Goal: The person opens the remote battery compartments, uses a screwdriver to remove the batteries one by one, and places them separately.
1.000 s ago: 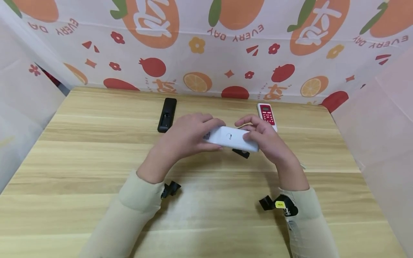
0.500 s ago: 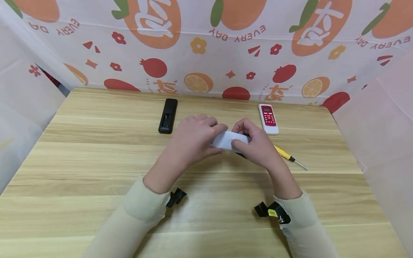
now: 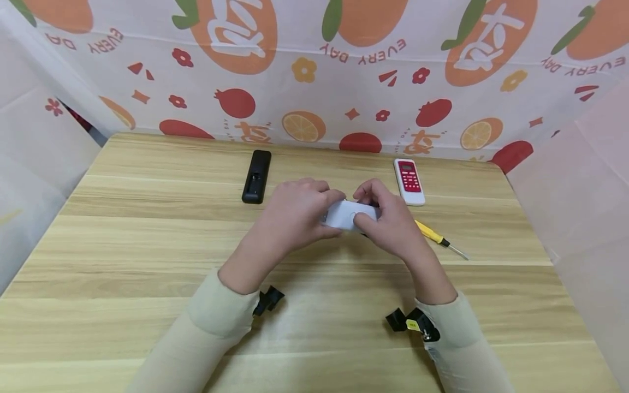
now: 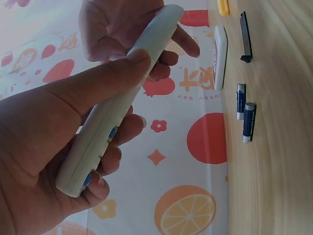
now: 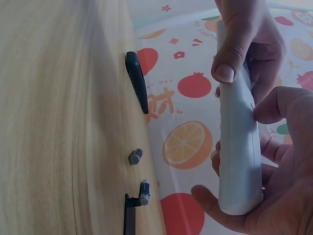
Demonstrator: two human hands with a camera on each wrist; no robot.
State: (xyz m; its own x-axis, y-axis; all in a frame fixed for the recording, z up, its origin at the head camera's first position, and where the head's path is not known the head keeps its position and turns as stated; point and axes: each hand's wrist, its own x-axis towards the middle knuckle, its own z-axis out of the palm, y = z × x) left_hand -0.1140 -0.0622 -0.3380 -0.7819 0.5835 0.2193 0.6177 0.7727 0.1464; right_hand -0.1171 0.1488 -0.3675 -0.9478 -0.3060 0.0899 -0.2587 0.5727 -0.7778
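A white remote control [image 3: 344, 215] is held above the table between both hands, its back turned up in the head view. My left hand [image 3: 300, 213] grips one end, thumb along the near side and fingers round the far side. Coloured buttons show between those fingers on the remote control [image 4: 105, 117] in the left wrist view. At the other end my right hand [image 3: 390, 221] holds it, the thumb pressing on the back and the fingers curled behind. The right thumb [image 5: 271, 107] bends against the casing in the right wrist view. Much of the button face is hidden.
Farther back lie a black remote [image 3: 256, 177] with an open battery bay and a white-and-red remote [image 3: 409, 182]. A yellow screwdriver [image 3: 432, 233] lies right of my right hand. Two batteries [image 4: 248, 122] and a black battery cover [image 4: 246, 38] rest on the wooden table [image 3: 147, 262].
My right hand has shifted left and slightly down, its thumb farther in along the remote control's back. More of the yellow screwdriver shows. Over the last half second almost nothing moved.
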